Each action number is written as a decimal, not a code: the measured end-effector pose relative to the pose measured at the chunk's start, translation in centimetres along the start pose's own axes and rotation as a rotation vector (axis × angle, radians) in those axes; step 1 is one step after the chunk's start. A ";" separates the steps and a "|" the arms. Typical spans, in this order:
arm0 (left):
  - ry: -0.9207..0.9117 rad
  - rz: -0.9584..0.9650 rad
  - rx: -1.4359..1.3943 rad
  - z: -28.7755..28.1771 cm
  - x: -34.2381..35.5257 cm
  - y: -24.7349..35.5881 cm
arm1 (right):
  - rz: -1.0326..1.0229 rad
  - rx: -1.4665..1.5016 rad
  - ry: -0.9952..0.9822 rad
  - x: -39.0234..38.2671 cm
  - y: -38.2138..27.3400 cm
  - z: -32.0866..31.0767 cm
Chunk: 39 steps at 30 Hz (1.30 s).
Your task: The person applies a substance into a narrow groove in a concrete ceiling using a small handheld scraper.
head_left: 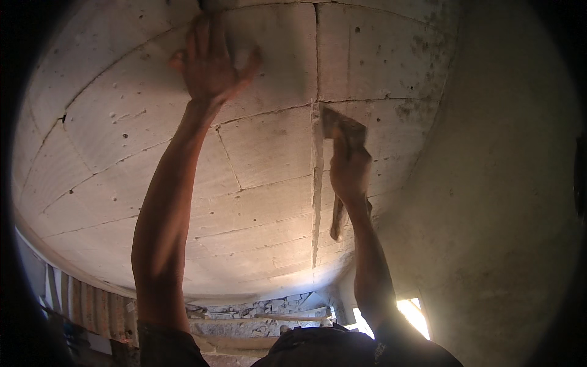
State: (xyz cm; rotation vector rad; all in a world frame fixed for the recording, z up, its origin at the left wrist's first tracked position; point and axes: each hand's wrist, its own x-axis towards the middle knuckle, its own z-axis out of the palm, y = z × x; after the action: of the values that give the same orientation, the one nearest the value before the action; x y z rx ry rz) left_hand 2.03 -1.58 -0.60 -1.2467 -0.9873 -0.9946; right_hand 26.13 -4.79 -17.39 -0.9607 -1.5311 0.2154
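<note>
A wall of pale blocks [269,147] fills most of the view, with dark joint lines and small pits across it. My left hand [211,64] is raised high against it, palm toward the blocks and fingers stretched apart, holding nothing. Lower and to the right, my right hand [350,174] grips a scraper-like tool [345,125], whose broad flat blade is slightly blurred. Its handle [336,223] sticks out below my fist. Just left of the blade runs a vertical groove [317,183] with rough edges, cut or opened down the blocks. Whether the blade touches the wall, I cannot tell.
A smooth greyish wall [489,202] rises on the right. Bright light enters through an opening [416,315] at the lower right. Behind my body lie rubble [263,307] and long boards; a ribbed panel [92,303] stands at the lower left.
</note>
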 end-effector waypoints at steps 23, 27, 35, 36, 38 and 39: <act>-0.020 -0.055 -0.025 0.6 0.0 0.0 | -0.082 -0.094 0.268 -1.0 -1.8 1.2; -0.018 -0.070 -0.101 1.0 0.2 1.0 | -0.182 -0.022 0.138 1.1 0.1 1.9; 0.011 -0.056 -0.110 1.0 0.0 0.0 | -0.009 -0.086 0.163 0.2 -3.2 0.6; 0.043 -0.042 -0.144 1.2 -0.2 0.4 | -0.063 -0.060 0.111 0.9 -1.4 1.2; -0.007 -0.058 -0.065 0.7 -0.1 0.7 | 0.023 -0.060 -0.014 1.8 -1.9 1.1; -0.035 -0.064 -0.009 0.3 -0.2 0.2 | 0.160 -0.081 -0.091 1.8 -4.2 0.2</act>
State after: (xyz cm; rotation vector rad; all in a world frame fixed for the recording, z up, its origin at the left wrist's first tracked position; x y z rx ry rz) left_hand 2.15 -1.21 -0.85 -1.2500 -1.0570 -1.0311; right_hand 24.27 -6.13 -13.47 -1.1529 -1.5560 0.3164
